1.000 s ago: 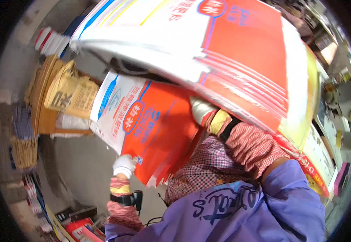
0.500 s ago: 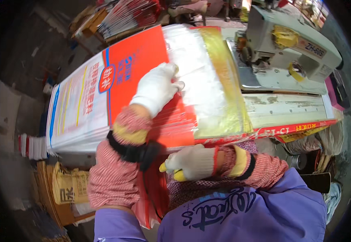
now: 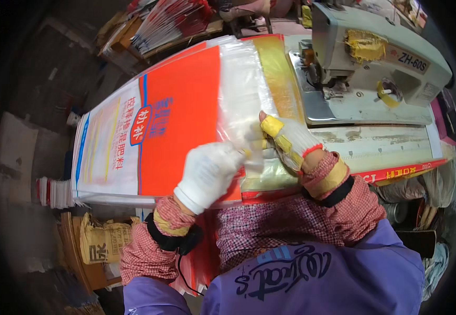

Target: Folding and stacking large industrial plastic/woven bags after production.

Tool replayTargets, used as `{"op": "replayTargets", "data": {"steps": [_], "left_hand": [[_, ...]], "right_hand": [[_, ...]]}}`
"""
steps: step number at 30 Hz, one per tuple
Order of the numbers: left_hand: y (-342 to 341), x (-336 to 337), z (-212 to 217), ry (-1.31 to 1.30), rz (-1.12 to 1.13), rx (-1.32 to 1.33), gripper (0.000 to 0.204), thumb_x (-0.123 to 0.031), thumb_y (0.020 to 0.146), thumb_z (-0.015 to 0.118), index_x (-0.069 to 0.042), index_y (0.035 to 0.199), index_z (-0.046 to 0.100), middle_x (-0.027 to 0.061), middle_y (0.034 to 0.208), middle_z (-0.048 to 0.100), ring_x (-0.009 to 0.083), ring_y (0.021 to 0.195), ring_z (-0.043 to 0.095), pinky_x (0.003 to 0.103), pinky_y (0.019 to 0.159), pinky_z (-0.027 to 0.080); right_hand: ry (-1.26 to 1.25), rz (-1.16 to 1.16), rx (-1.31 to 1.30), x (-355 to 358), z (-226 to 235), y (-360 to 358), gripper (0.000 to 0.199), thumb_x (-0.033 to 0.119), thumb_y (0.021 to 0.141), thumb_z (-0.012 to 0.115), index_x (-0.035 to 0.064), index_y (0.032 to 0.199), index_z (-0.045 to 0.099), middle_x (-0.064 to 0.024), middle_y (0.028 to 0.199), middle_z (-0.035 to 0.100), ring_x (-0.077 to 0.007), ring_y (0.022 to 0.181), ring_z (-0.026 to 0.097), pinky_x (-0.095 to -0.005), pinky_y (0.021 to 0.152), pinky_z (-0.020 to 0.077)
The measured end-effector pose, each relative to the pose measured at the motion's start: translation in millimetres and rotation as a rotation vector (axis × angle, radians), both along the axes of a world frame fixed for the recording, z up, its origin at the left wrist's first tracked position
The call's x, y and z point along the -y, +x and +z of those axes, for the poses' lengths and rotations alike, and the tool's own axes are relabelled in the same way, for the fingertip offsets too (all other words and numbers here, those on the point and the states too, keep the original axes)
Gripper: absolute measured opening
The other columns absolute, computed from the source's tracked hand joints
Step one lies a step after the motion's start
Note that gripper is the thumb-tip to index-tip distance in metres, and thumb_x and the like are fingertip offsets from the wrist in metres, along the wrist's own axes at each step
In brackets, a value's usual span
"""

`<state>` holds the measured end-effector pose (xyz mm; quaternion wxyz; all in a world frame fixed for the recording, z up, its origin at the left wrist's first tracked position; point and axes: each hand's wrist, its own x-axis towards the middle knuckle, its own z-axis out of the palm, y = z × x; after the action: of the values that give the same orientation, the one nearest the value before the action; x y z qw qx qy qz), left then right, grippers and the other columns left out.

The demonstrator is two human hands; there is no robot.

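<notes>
We see the woven sack, orange and white with blue edging, lying flat on top of a stack of like sacks on the worktop, its open end facing the person. A clear plastic liner projects from that end and lies over a yellow-tinted sheet. The left hand, in a white glove, rests on the near edge of the sack where orange meets clear film; its grip is closed into a pinch on the liner. The right hand, in a white glove with yellow fingertips, lies just beside it with the thumb raised and the fingers curled over the same film; we cannot tell whether its grip is clamped. Beyond the right hand, a grey-green sewing machine stands on the worktop. Below left of the stack sits a tan sack. Further bundles of printed sacks lie behind the stack.
</notes>
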<state>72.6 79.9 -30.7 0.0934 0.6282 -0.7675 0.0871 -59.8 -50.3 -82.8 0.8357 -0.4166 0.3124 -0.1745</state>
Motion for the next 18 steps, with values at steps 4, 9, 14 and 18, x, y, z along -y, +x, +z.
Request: {"op": "replayTargets", "data": {"steps": [4,9,14,18], "left_hand": [[0,-22,6,0.210,-0.047,-0.161,0.018,-0.029,0.076,0.059,-0.011,0.072,0.056,0.0065,0.066,0.052,0.0258,0.061,0.055,0.035,0.054,0.045],[29,-6,-24,0.029,0.190,-0.561,0.036,-0.038,0.068,0.063,-0.005,0.083,0.061,0.0173,0.084,0.058,0.0322,0.078,0.059,0.039,0.069,0.047],[18,-3,-36,-0.063,0.378,-1.173,0.030,-0.021,0.058,0.073,-0.001,0.076,0.059,0.0167,0.071,0.061,0.0292,0.070,0.061,0.035,0.064,0.048],[71,-31,1,-0.664,0.377,-1.373,0.011,-0.009,0.065,0.065,-0.004,0.071,0.058,0.0084,0.069,0.062,0.0168,0.063,0.058,0.028,0.060,0.047]], "right_hand": [[-0.455,0.122,-0.143,-2,-1,20,0.020,0.024,0.085,0.055,0.0058,0.083,0.062,0.0010,0.068,0.055,-0.0103,0.057,0.046,-0.0275,0.054,0.0401],[-0.273,-0.003,0.069,-28,10,29,0.017,0.017,0.085,0.056,0.0023,0.094,0.058,-0.0051,0.084,0.059,-0.0134,0.073,0.057,-0.0263,0.065,0.0475],[-0.527,0.038,0.072,7,-25,37,0.018,0.012,0.085,0.055,-0.0008,0.097,0.058,-0.0056,0.088,0.060,-0.0142,0.074,0.057,-0.0254,0.066,0.0471],[-1.711,0.106,-0.522,16,-22,22,0.022,0.012,0.079,0.058,0.0050,0.099,0.061,-0.0075,0.079,0.063,-0.0147,0.073,0.059,-0.0273,0.064,0.0458]]}}
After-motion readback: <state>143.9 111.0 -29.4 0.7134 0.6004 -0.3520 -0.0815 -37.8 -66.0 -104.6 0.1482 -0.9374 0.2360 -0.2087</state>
